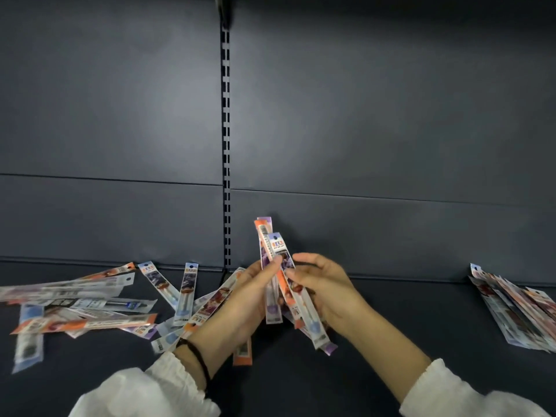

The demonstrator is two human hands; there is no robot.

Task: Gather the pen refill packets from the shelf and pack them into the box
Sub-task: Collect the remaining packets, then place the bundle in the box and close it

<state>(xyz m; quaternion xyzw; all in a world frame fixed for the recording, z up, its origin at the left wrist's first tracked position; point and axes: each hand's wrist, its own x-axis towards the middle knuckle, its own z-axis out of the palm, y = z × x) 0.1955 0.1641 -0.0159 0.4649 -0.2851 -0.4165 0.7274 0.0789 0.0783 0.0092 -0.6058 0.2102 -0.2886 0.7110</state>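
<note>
1. At the left of the shelf (406, 314), loose packets (90, 308) lie scattered and overlapping, not yet gathered.
2. The left hand (240, 299), a dark band at its wrist, has its fingers curled round the bundle of packets (272, 257), with the thumb pressed on its front.
3. The bundle stands roughly upright between the two hands, above the middle of the shelf. Its ends are uneven, and a few packets poke out at the bottom.
4. The right hand (325, 290) grasps the same bundle from the right, fingers wrapped behind it.
5. At the far right, stacked packets (517, 311) lie in a fanned pile near the back panel.
6. The box is not in view. The step in hand looks like gathering and squaring up. Next, one hand would likely need to keep the bundle pinched while the other lifts flat packets from the left heap. The slim sleeves could slide out of a loose grasp.
</note>
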